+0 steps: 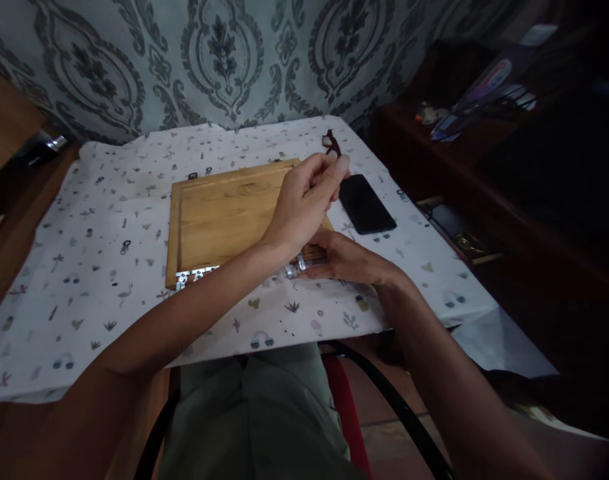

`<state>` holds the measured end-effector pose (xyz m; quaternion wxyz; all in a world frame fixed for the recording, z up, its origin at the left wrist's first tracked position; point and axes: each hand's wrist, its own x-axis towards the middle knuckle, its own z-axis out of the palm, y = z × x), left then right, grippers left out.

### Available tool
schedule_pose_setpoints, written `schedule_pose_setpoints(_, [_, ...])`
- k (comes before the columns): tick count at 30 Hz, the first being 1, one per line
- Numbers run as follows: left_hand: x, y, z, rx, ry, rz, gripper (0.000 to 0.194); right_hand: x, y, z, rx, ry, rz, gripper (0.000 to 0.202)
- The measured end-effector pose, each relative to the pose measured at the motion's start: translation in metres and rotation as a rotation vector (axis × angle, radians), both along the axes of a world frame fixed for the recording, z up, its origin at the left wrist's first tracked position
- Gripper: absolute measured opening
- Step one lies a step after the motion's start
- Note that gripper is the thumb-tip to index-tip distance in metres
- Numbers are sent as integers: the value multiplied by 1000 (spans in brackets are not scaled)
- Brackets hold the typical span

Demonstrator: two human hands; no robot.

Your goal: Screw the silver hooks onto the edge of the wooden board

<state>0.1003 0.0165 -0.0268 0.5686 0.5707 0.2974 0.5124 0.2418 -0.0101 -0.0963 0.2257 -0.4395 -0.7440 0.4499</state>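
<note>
A flat, varnished wooden board point(224, 213) lies on the table, with small silvery metal pieces point(198, 273) along its near edge. My left hand point(307, 197) reaches across above the board's right part. Its fingers are pinched together, and anything between them is too small or hidden to make out. Below it, my right hand point(347, 257) grips the board's near right corner, fingers beside a silvery metal piece point(295, 267). My left forearm and hand hide part of the board's near edge and right side.
A black smartphone point(367, 204) lies right of the board, with dark red-framed glasses point(331, 143) behind it. A printed white cloth point(134, 340) covers the table. Patterned grey fabric point(224, 60) hangs behind. Dark furniture with a plastic bottle point(489, 83) stands at the right.
</note>
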Motion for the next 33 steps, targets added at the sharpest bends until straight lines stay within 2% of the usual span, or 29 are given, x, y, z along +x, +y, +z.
schedule_pose_setpoints(2, [0,-2,-3,4,-20,-36,38,0,0,-1,-3,39,1,50])
schedule_pose_setpoints(5, [0,-2,-4,-5,-34,-115,48,-1,0,1,18,27,16,46])
schedule_pose_setpoints(10, [-3,6,3,-80,34,-347,56,0,1,3,7,-38,29,44])
schedule_pose_setpoints(12, [-4,9,4,-102,65,-395,56,0,1,3,-2,-55,23,45])
schedule_pose_setpoints(15, [-5,7,4,-67,61,-343,49,1,1,1,5,-64,7,48])
schedule_pose_setpoints(18, [-5,0,4,2,61,-152,38,0,1,-1,15,-27,-3,45])
schedule_pose_setpoints(20, [-5,-6,5,5,67,-84,32,0,1,-3,10,22,6,41])
schedule_pose_setpoints(24, [-3,-11,6,-56,27,-162,28,0,1,-4,-3,62,27,41])
schedule_pose_setpoints(30, [-5,5,7,-160,-12,-274,45,1,1,1,41,-62,16,41])
schedule_pose_setpoints(33, [-9,8,10,-182,-50,-255,49,1,0,2,23,-60,11,41])
